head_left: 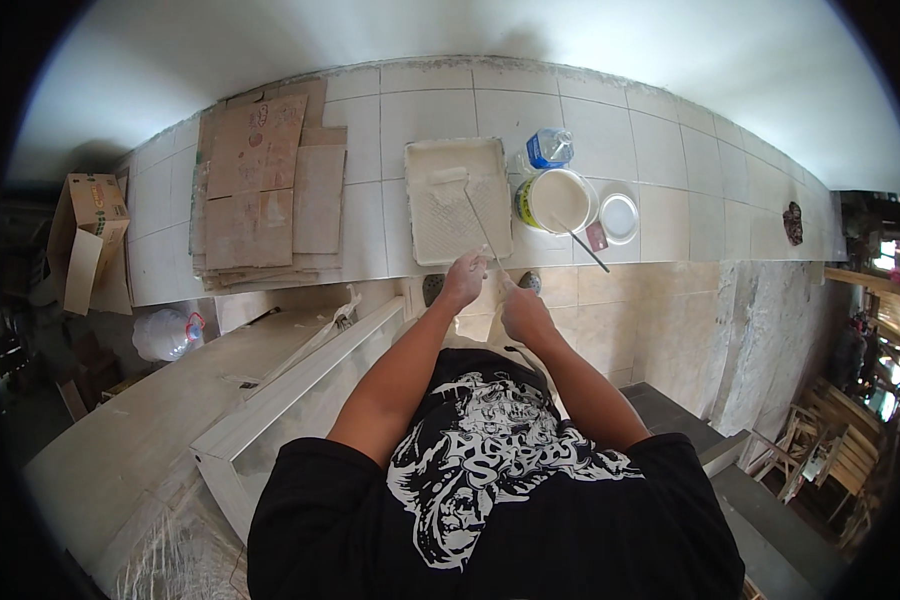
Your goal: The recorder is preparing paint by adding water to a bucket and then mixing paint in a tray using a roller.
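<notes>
A paint roller (448, 176) rests its pale, coated sleeve in the upper part of a cream-coloured paint tray (417, 215). Its thin metal rod slants down toward me. My right hand (528, 315) is wrapped round the handle end. Beside it, my left hand (466, 280) has its closed fingers at the rod just above the handle; whitish smears show on them. Right of the tray stands a paint bucket (593, 205) holding cream paint, with a stick (588, 252) leaning out over its rim.
A clear bottle with a blue label (550, 149) lies behind the bucket, and a white lid (619, 219) sits to its right. Flattened cardboard (250, 190) covers the tiled counter's left. Lower left are a cardboard box (95, 235), a plastic jug (168, 335) and a white frame (300, 365).
</notes>
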Available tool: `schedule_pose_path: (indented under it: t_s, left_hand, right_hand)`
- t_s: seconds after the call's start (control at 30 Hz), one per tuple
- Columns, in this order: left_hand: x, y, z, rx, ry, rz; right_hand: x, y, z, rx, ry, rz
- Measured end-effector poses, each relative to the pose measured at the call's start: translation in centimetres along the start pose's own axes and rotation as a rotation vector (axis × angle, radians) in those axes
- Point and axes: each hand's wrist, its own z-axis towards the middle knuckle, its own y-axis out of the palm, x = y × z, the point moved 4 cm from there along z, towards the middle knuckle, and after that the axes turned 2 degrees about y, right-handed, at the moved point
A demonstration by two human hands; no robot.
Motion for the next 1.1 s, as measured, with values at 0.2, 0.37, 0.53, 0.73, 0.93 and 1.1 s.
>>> schedule_pose_path:
  t_s: [0.2,0.37,0.53,0.73,0.93,1.1]
  left_hand:
    - [-0.2,-1.2,-0.4,0.078,0.052,-0.078]
    - [-0.3,-1.3,-0.6,0.062,0.011,-0.053]
    - [0.0,-0.9,-0.6,0.032,-0.032,-0.041]
    - [-0.4,-1.8,-0.8,0.060,-0.006,-0.035]
    - [-0.9,-2.1,-0.5,0.138,0.046,-0.053]
    - [-1.0,-2.3,-0.5,0.088,0.011,-0.043]
  right_hand:
    - [0.8,-2.5,-3.9,-0.050,0.009,-0.022]
    - [2.1,-0.2,-3.1,-0.023,-0.035,-0.033]
    - [-0.4,0.5,0.8,0.012,-0.021,-0.022]
    - [-1.7,-1.9,0.2,0.032,-0.039,0.052]
    - [-0.9,-2.5,-3.4,-0.037,-0.025,0.020]
    - [-1.0,-0.7,-2.7,-0.038,-0.067,-0.060]
